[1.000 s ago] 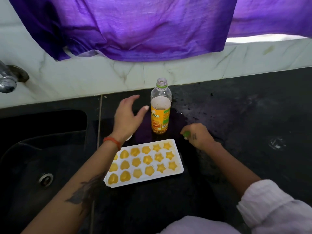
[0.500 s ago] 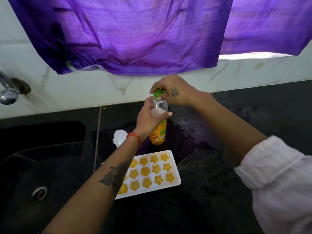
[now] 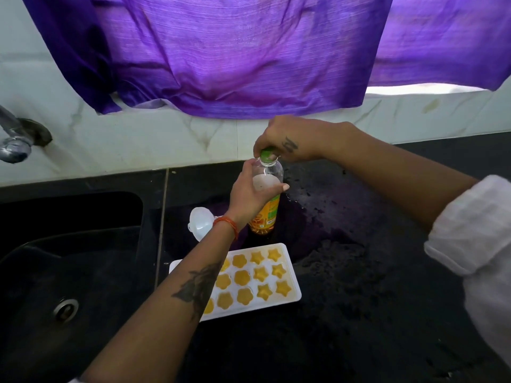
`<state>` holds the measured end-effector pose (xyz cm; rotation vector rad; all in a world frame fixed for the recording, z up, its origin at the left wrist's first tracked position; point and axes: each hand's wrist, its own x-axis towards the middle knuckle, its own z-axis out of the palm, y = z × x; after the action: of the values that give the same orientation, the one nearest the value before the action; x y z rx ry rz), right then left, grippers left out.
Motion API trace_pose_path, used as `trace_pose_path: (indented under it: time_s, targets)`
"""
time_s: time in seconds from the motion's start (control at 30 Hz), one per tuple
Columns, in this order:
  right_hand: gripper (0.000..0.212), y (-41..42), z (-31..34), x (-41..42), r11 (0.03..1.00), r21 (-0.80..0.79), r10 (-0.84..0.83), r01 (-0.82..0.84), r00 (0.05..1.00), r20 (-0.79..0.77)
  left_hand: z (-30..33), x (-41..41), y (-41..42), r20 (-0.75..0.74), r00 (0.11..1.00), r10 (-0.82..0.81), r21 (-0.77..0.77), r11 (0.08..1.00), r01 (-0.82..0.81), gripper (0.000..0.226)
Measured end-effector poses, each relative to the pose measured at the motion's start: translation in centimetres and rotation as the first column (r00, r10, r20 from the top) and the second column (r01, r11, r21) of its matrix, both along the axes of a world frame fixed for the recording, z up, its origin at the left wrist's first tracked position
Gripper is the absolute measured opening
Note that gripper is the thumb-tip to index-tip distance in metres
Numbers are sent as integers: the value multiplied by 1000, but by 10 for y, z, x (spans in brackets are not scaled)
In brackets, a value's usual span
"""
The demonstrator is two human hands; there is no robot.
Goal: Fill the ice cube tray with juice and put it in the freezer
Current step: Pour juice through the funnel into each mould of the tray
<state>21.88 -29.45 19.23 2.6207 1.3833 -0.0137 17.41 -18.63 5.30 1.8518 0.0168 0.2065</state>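
A clear juice bottle with an orange label stands upright on the black counter. My left hand grips its upper body. My right hand pinches the green cap sitting on the bottle's neck. In front of the bottle lies a white ice cube tray, its flower and star cells holding yellow juice. My left forearm hides the tray's left part.
A small white funnel lies on the counter left of the bottle. A black sink with a drain fills the left side, a tap above it. Purple cloth hangs over the white marble backsplash. The counter extends right.
My right hand rose from the counter with the green cap and set it on the bottle's neck. My left hand closed around the bottle. The view shifted downward slightly.
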Motion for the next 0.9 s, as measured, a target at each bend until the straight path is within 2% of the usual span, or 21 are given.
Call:
trace_pose_path:
  time_s: [0.1, 0.17, 0.27, 0.33, 0.43, 0.5, 0.57, 0.63, 0.7, 0.77, 0.83, 0.9]
  targets:
    - [31, -3, 4, 1, 1000, 15, 10, -10, 1000, -20, 1, 0, 0, -2, 1000, -11, 4, 1000, 11, 73]
    - [31, -1, 0, 1, 998, 20, -56, 55, 998, 10, 1, 0, 1, 3, 1000, -8, -3, 1000, 8, 73]
    - [55, 4, -8, 2, 981, 23, -192, 191, 979, 65, 0, -1, -1, 10, 1000, -21, -5, 1000, 21, 78]
    - [69, 0, -5, 3, 960, 56, -271, 273, 962, -28, 1, -1, 1, -25, 998, -65, -3, 998, 65, 79]
    - [60, -11, 8, 8, 961, 37, -262, 274, 945, -197, 4, 2, 14, -94, 984, -149, -50, 988, 145, 97]
    - [65, -12, 7, 4, 981, 79, -153, 176, 960, -234, 2, 1, 20, -107, 978, -177, -85, 982, 168, 102]
    - [50, -6, -3, 2, 990, 114, -72, 87, 989, -131, -4, -2, 18, -81, 980, -183, -82, 981, 176, 89]
    - [39, -2, -11, 4, 987, 116, -103, 108, 994, -49, -9, -6, 13, -44, 991, -124, -72, 990, 120, 79]
    - [39, -1, -16, 5, 982, 108, -159, 158, 987, 3, -10, -6, 9, -21, 997, -79, -50, 996, 78, 77]
    - [49, -3, -18, 6, 977, 105, -193, 186, 979, 62, -10, -5, 9, -22, 997, -79, -15, 997, 79, 79]
    - [53, -6, -18, 9, 978, 86, -198, 192, 978, 71, -7, -4, 10, -32, 993, -113, 26, 993, 114, 81]
    - [44, -9, -14, 11, 983, 75, -167, 167, 986, -8, -5, -5, 11, -48, 988, -149, 36, 988, 151, 81]
